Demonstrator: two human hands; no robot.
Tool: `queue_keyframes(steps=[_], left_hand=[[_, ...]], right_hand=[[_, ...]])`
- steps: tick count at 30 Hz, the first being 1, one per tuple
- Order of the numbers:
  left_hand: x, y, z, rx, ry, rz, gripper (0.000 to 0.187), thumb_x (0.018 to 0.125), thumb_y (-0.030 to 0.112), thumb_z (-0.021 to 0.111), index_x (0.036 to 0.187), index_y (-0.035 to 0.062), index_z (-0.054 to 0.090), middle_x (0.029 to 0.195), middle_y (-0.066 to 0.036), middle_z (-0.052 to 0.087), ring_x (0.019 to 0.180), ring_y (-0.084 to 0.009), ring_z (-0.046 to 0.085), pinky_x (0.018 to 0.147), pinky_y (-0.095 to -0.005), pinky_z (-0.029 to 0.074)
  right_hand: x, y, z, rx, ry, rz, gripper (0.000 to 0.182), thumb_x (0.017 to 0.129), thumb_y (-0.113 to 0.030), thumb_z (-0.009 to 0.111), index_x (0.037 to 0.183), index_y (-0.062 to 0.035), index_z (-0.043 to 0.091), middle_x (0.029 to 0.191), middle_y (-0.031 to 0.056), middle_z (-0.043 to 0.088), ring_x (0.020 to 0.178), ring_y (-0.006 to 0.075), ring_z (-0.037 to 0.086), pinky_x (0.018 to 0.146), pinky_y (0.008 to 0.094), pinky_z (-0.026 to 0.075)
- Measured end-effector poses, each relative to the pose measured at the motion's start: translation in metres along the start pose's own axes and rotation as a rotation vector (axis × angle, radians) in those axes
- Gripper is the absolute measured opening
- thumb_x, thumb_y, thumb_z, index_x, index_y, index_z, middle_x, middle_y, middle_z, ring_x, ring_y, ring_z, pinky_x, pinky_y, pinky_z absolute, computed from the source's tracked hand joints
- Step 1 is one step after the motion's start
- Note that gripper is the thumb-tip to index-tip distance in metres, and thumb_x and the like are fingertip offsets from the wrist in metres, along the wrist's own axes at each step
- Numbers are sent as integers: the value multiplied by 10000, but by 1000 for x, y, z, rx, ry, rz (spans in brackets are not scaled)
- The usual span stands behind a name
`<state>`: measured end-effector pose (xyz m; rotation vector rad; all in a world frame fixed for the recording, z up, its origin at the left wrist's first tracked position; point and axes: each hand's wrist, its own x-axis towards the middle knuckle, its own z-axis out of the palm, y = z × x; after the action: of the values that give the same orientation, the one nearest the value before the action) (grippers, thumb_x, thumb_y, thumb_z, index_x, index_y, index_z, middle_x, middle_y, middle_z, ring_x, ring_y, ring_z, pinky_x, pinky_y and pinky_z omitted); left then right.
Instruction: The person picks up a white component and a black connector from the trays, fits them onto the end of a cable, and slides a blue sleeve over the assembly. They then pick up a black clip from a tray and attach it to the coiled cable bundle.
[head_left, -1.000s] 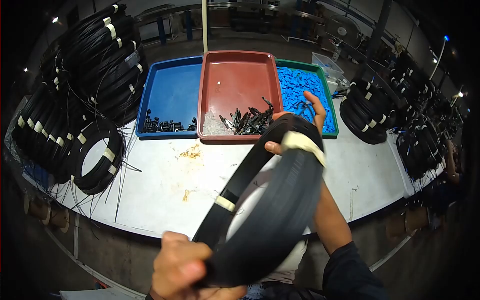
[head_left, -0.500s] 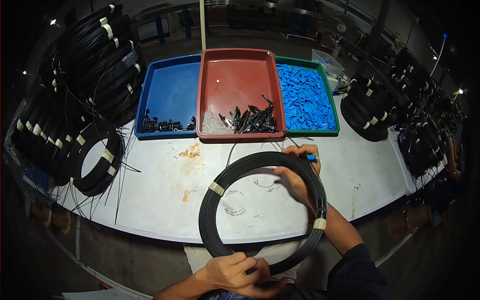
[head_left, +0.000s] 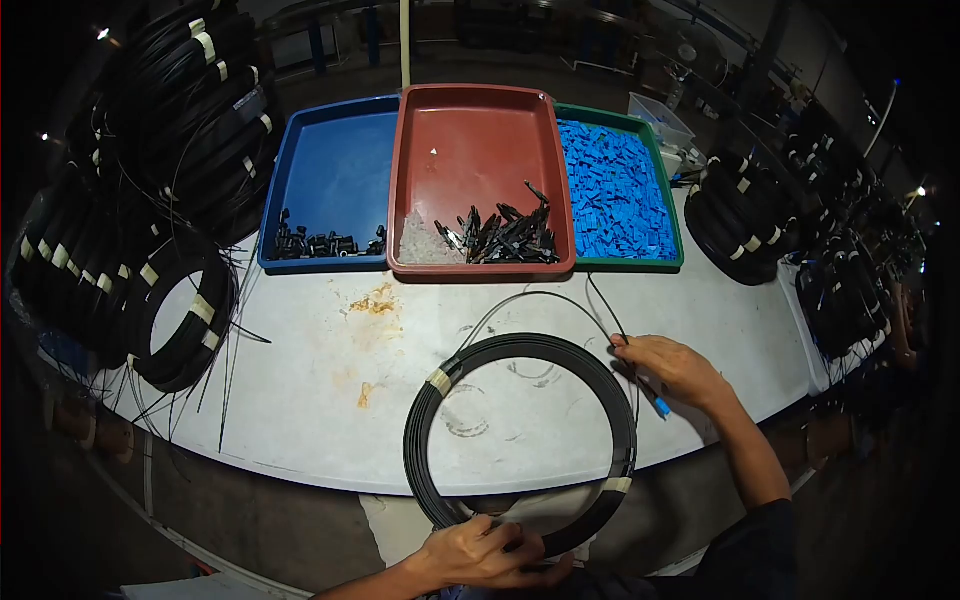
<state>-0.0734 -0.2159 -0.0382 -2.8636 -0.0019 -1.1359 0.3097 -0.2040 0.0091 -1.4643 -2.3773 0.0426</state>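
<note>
A coil of black cable (head_left: 419,430), bound with pale tape, leans over the near table edge. My left hand (head_left: 480,552) is closed around the coil's lower rim. Off the coil's upper right side, my right hand (head_left: 678,370) pinches a loose cable end between thumb and fingers. Below that hand hangs a dark connector with a blue tip (head_left: 661,408). From the coil's left tape, a loose length of cable (head_left: 527,294) arcs over the top toward my right hand.
Behind the coil stand a blue tray (head_left: 335,180) with small black parts, a red tray (head_left: 480,130) with clear and black pieces, and a green tray (head_left: 672,225) full of blue parts. Cable coils (head_left: 180,310) crowd the left; more coils (head_left: 735,220) stand right.
My right hand has left the coil's rim and moved right and down, drawing the cable end with its blue tip outward. The coil has lowered slightly. My left hand keeps its hold.
</note>
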Motion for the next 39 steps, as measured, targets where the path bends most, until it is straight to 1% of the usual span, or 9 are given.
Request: queue_keyframes(steps=[5,7,11,12,16,25,30,34,39], left_hand=[[2,2,1,51,-84,-46,615,809,111,635,1303,475,604,835,113,484,768,-69,425,529,-179,296],[3,1,2,15,-146,-76,577,865,128,617,1357,428,599,871,111,494,774,-70,438,523,-207,294],[6,-4,-1,63,-198,-119,599,842,159,643,1331,501,591,850,120,460,758,-87,377,511,-197,284],[8,-7,-4,57,-238,-136,589,844,183,649,1335,503,595,841,117,448,756,-88,374,505,-197,285],[14,-17,-6,85,-298,-163,586,830,224,679,1341,507,621,814,100,436,691,-73,406,474,-203,330],[21,-23,-1,58,-321,-213,632,833,182,658,1394,466,600,787,51,423,610,-82,456,492,-226,428],[19,-24,1,34,-335,-222,677,840,153,629,1444,450,555,783,47,439,614,-89,480,521,-224,450],[24,-29,-3,-40,-309,-200,594,828,294,689,1403,418,609,737,45,425,596,-90,470,514,-237,431],[23,-29,-2,-239,-225,-244,598,792,552,740,1345,332,680,699,40,397,565,-96,441,496,-252,390]], right_hand=[[-12,12,-2,146,-24,101,459,803,118,630,1248,9,638,1288,184,692,1206,337,672,1017,411,548],[-17,6,14,672,270,238,447,809,181,495,1223,72,621,1274,238,680,1210,337,675,1005,412,560],[-7,-27,22,1412,704,501,257,871,68,509,1105,81,615,1097,269,700,802,236,730,722,351,614],[-5,-33,21,1380,759,551,185,920,-4,547,1097,44,567,1006,234,694,609,161,613,557,305,541],[-2,-53,8,1318,860,420,250,1005,-83,574,1205,-32,433,912,174,664,539,110,516,488,257,458],[77,-17,0,1101,952,537,202,1033,-126,598,1192,-52,499,881,82,617,531,48,444,451,211,340],[138,16,-23,1050,710,585,161,1031,-188,622,1127,-74,559,846,40,613,481,19,387,388,212,273],[188,42,-18,976,660,656,158,975,-183,694,1031,-51,628,805,42,656,511,66,490,429,244,366],[230,41,3,501,658,424,151,893,-141,768,924,-12,696,831,56,719,749,155,667,735,310,531]])
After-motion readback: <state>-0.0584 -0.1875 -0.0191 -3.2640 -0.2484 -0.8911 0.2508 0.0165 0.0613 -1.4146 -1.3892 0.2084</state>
